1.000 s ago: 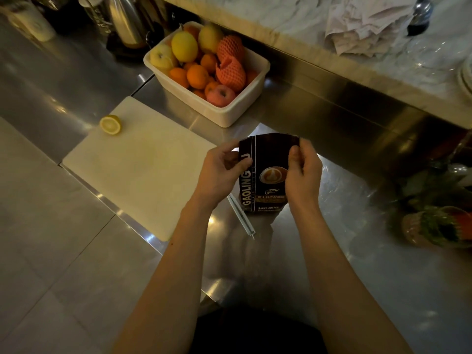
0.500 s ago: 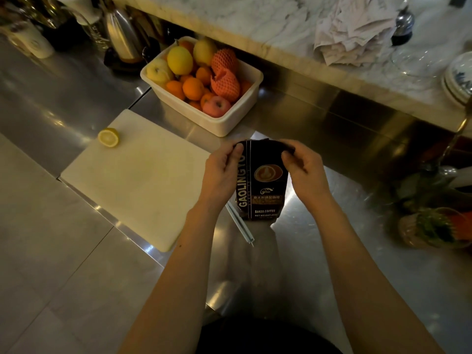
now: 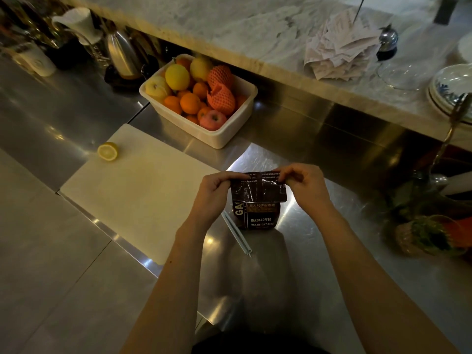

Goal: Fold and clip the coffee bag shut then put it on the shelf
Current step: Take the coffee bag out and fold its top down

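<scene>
A dark brown coffee bag (image 3: 258, 203) stands upright on the steel counter (image 3: 319, 251), its top flap folded forward over the front. My left hand (image 3: 213, 194) pinches the fold's left end and my right hand (image 3: 302, 186) pinches its right end. A long white sealing clip (image 3: 236, 233) lies flat on the counter just left of the bag's base, touching neither hand.
A white cutting board (image 3: 132, 185) with a halved lemon (image 3: 107, 151) lies to the left. A white tub of fruit (image 3: 227, 134) stands behind the bag. A raised marble ledge (image 3: 255, 24) holds paper slips, plates and glassware. Plants (image 3: 429, 233) sit at the right.
The bag's upright top has been bent over toward me, covering the upper front print. Both hands shifted from the bag's sides to the ends of the fold.
</scene>
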Demonstrator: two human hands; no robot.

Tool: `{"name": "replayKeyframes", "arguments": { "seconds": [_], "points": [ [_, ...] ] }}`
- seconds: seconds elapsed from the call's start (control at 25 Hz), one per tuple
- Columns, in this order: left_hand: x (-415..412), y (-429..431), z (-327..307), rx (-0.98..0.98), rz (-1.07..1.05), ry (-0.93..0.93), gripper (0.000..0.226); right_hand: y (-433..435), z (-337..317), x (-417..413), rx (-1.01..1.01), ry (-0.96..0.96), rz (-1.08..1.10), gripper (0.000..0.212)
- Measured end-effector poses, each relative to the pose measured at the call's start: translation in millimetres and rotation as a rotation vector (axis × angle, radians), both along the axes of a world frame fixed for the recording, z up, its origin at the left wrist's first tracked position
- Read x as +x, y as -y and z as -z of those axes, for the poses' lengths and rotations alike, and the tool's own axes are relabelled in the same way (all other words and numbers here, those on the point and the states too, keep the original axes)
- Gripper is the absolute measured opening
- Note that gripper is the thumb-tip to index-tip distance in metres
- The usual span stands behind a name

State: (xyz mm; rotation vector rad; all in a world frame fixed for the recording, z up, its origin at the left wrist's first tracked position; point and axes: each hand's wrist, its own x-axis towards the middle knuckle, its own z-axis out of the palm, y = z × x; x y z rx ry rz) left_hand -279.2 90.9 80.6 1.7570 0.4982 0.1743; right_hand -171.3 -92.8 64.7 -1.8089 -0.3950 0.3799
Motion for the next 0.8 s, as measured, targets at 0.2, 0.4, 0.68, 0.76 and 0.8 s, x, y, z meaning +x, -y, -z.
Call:
{"name": "replayKeyframes", "arguments": {
  "seconds": [0.2,0.4,0.68,0.76,0.8],
  "points": [
    [1,7,-4,0.075,-0.037,-0.016,0.012,0,-4,-4,-0.080,0.039,0.025,0.032],
    [6,16,1,0.186,-0.163,0.006,0.025,-9,-11,-18,0.039,-0.080,0.032,0.016],
    [7,26,5,0.149,-0.182,0.019,0.009,-26,1,-24,-0.199,0.191,0.063,0.005],
    [7,28,8,0.130,-0.208,0.011,0.006,-25,3,-26,-0.176,0.217,0.071,0.007],
    [7,28,9,0.145,-0.200,0.011,0.006,-24,3,-26,-0.172,0.221,0.065,0.008]
  ]
}}
